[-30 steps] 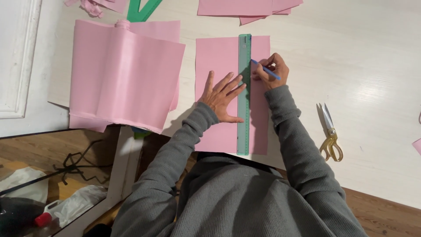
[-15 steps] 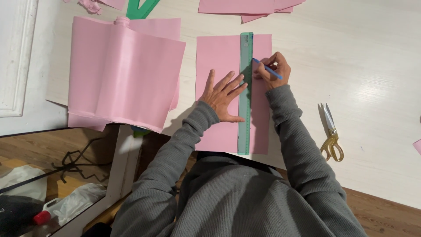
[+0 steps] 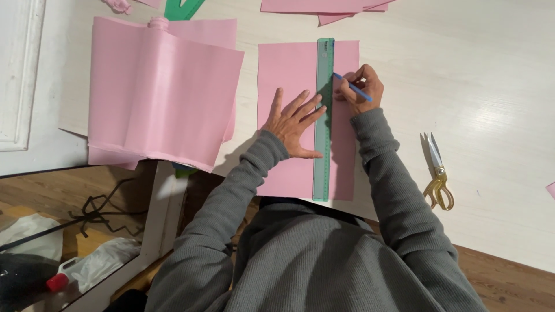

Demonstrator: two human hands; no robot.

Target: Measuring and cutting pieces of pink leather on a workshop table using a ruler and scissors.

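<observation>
A pink paper sheet [image 3: 289, 63] lies flat on the white table [image 3: 480, 75]. Along its right part runs a long green transparent ruler [image 3: 322, 167], laid lengthwise. My left hand [image 3: 293, 124] presses flat on the sheet with fingers spread, fingertips on the ruler's left edge. My right hand [image 3: 361, 86] grips a blue pen [image 3: 352, 88] whose tip touches the paper at the ruler's right edge, near its far end. Both arms wear grey sleeves.
A stack of larger pink sheets [image 3: 162, 92] lies to the left, partly over the table edge. Gold-handled scissors [image 3: 436, 173] rest at the right. More pink paper [image 3: 324, 7] and a green object [image 3: 182, 8] sit at the far edge. Wooden floor, bags and cables lie below left.
My right hand with the pen has slid slightly along the ruler's right edge. My left hand and the ruler stay in place.
</observation>
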